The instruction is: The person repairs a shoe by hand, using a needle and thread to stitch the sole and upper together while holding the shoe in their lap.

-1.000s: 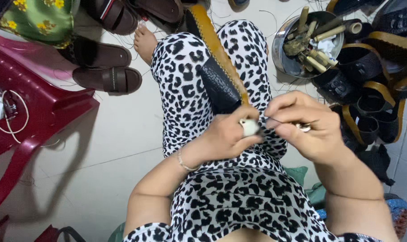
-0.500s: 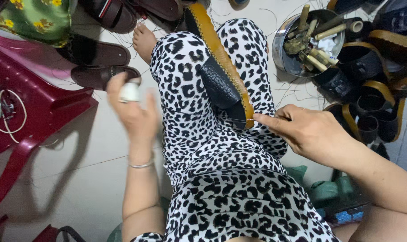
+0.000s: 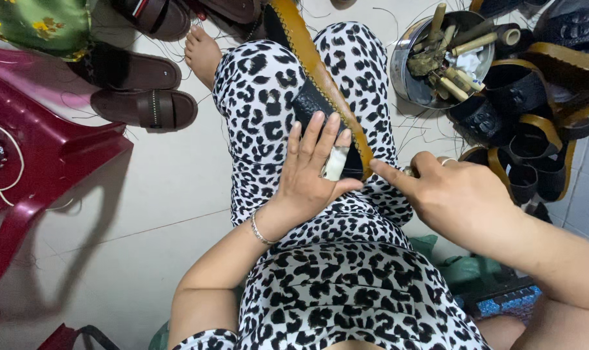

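A sandal with a tan stitched sole (image 3: 314,61) and a black strap (image 3: 305,104) lies along my lap, between legs in leopard-print cloth. My left hand (image 3: 311,175) rests flat on the strap with its fingers stretched out; one finger is wrapped in white tape (image 3: 336,163), and a thin bracelet sits on the wrist. My right hand (image 3: 450,194) is curled, and its index fingertip touches the sole's edge by the left thumb. A small metal tool (image 3: 408,171) glints between the right hand's fingers.
A metal bowl (image 3: 405,74) of sticks and tools stands at the right. Beside it is a pile of black and tan sandals (image 3: 534,104). Brown sandals (image 3: 145,107) and a red plastic chair (image 3: 54,155) are at the left. My bare foot (image 3: 202,55) is on the tiled floor.
My left hand swung out to the left above the floor, then came back and now lies flat on the sandal strap. My right hand stayed at the sole's edge.
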